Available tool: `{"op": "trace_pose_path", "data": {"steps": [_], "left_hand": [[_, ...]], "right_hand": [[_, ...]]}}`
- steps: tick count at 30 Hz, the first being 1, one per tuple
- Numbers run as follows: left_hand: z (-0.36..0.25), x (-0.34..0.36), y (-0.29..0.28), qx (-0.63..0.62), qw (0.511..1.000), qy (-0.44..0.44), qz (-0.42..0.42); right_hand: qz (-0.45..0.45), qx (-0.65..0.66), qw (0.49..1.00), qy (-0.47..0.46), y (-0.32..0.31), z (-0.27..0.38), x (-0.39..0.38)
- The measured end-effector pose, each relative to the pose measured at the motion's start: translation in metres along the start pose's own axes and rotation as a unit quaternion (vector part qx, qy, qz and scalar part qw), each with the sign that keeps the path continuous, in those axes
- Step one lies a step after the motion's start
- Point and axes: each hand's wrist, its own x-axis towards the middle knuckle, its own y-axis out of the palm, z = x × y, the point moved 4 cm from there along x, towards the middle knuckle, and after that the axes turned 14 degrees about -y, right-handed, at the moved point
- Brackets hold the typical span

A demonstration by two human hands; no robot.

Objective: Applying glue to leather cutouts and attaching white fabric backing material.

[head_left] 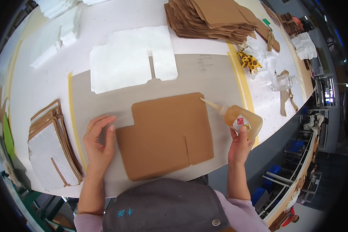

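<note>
A flat brown cut panel (166, 135), notched at its upper left and slit near its lower right, lies in front of me. My right hand (240, 143) grips a squeeze bottle (251, 118) of yellowish liquid, held tilted. Its thin nozzle reaches the panel's upper right corner; I cannot tell whether it touches. My left hand (99, 141) is beside the panel's left edge, fingers apart and holding nothing. Beyond the panel lies a white sheet (121, 58) of similar shape, with a slot. Both pieces rest on a grey mat (205, 79).
Stacked brown pieces (216, 17) stand at the far right. At left are brown pieces topped by a white one (48, 154); white stacks (70, 27) lie farther back. A clear jar (283, 82) and a yellow-and-black spotted cloth (249, 62) sit near the table's right edge.
</note>
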Motion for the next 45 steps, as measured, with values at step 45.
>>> {"op": "trace_pose_path", "data": {"steps": [45], "left_hand": [[0.009,0.004,-0.018,-0.017,0.998,0.0,-0.058]], "right_hand": [[0.331,0.039,0.941,0.055,0.138,-0.007,-0.039]]}}
